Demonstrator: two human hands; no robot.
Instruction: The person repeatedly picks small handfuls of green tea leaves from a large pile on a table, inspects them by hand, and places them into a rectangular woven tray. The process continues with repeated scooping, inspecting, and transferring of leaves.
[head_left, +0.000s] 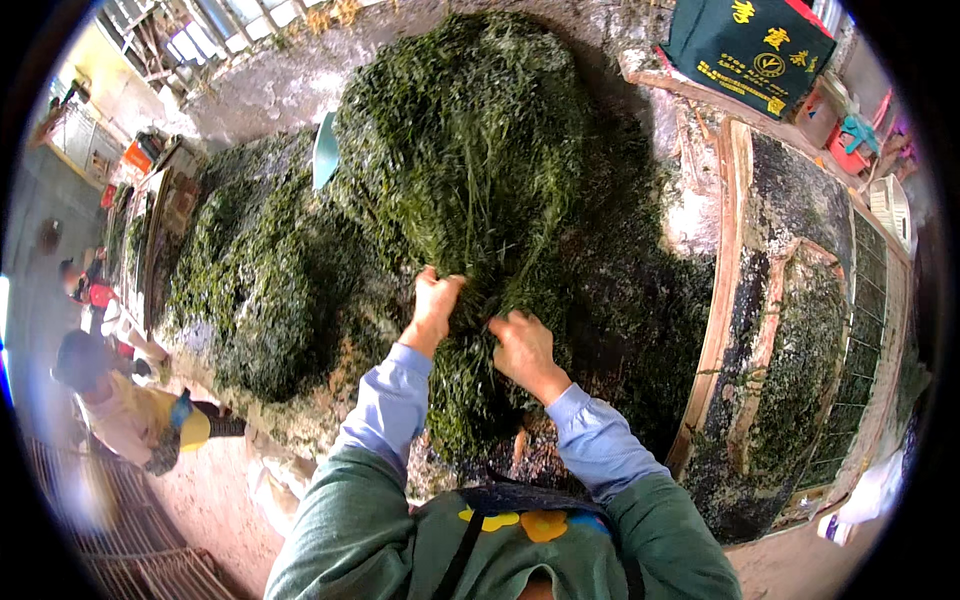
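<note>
A tall heap of dark-green stringy plant material (472, 150) rises in front of me on a stained work surface. It may be seaweed or cut leaves; I cannot tell which. My left hand (437, 304) grips strands at the heap's near edge, its fingers curled in. A little nearer and to the right, my right hand (525, 352) is also closed on strands. Long fibres run from the heap down towards both hands. Below and between my forearms lies a smaller clump (469, 409) of the same stuff. My fingertips are partly hidden in the green.
Another green mound (259, 300) lies left, near a pale-green dish-like piece (325, 150). At right stand a wooden edge board (724, 300) and a mesh-like panel (862, 337). A dark printed bag (750, 49) sits back right. A person (127, 412) works at far left.
</note>
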